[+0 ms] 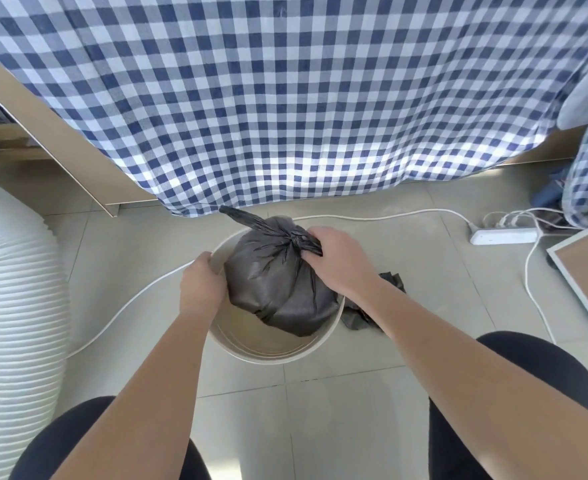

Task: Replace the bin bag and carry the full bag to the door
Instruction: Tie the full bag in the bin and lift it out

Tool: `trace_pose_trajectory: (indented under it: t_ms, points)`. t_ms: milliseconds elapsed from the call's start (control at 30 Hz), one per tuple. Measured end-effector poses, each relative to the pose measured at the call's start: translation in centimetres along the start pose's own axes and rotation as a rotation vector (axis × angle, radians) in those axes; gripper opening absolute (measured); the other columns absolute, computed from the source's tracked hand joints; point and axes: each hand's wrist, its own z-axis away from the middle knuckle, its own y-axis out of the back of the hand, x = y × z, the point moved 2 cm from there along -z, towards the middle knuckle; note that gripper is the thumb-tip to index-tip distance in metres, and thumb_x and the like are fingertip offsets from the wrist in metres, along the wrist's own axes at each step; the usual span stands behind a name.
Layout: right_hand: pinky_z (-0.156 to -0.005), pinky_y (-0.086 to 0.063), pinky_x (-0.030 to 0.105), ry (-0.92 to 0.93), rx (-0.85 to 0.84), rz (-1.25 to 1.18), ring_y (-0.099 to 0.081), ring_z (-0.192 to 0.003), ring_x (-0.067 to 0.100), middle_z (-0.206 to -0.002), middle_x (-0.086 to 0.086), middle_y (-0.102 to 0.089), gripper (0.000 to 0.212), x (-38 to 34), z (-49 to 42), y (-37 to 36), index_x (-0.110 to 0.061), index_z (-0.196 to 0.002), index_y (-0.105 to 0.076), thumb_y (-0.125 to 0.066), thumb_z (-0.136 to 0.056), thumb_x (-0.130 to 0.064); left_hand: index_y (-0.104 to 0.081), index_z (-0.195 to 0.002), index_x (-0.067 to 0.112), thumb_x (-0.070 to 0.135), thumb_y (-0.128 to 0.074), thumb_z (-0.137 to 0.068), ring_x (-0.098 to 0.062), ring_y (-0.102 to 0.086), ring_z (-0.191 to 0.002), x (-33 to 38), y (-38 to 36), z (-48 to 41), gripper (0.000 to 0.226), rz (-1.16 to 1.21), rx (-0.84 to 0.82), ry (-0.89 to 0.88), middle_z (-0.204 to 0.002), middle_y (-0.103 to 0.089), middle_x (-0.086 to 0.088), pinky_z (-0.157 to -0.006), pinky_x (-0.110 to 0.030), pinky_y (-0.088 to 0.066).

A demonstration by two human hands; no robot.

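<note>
Checked cloth (285, 98), white hose (19, 289), power strip (503, 236)

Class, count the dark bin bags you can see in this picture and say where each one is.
2. The tied full bag sits in the bin, gripped at its knot by the right hand. A crumpled bag lies on the floor right of the bin, partly hidden by the arm.

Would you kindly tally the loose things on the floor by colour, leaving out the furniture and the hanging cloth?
Black: 2, the tied full bag and the crumpled spare bag
White: 3, the ribbed hose, the power strip, the long cable
Cream: 1, the bin
Total: 6
</note>
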Motion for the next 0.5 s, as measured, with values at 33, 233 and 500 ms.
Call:
trace_pose_trajectory:
  t_ms: [33, 233, 500]
  points:
    - [-0.079, -0.052, 0.040, -0.010, 0.025, -0.014, -0.064, -0.093, 0.024, -0.095, -0.005, -0.067, 0.010, 0.0, -0.1, 1.0, -0.022, -0.104, -0.067, -0.064, -0.097, -0.030, -0.061, -0.095, 0.009, -0.001, -0.051, -0.083, -0.042, -0.064, -0.089, 0.0, 0.0, -0.1, 0.018, -0.010, 0.006, 0.000, -0.089, -0.067, -0.014, -0.072, -0.041, -0.048]
    - [-0.070, -0.042, 0.034, -0.075, 0.146, -0.118, -0.061, -0.083, 0.024, -0.086, 0.001, -0.066, 0.007, 1.8, -1.2, 8.8, -0.018, -0.095, -0.064, -0.069, -0.095, -0.023, -0.057, -0.095, 0.006, -0.007, -0.043, -0.083, -0.040, -0.061, -0.088, 0.5, -0.2, -0.5, 0.022, -0.073, 0.019, -0.023, -0.087, -0.061, -0.013, -0.074, -0.041, -0.049]
    - [-0.072, -0.042, 0.035, -0.226, 0.232, -0.023, -0.061, -0.086, 0.025, -0.087, 0.002, -0.068, 0.010, 10.8, -0.2, 13.8, -0.018, -0.096, -0.064, -0.071, -0.092, -0.024, -0.059, -0.099, 0.010, -0.007, -0.044, -0.081, -0.041, -0.063, -0.087, 0.9, -0.5, -0.8, 0.028, -0.109, 0.025, -0.036, -0.087, -0.064, -0.013, -0.080, -0.051, -0.059]
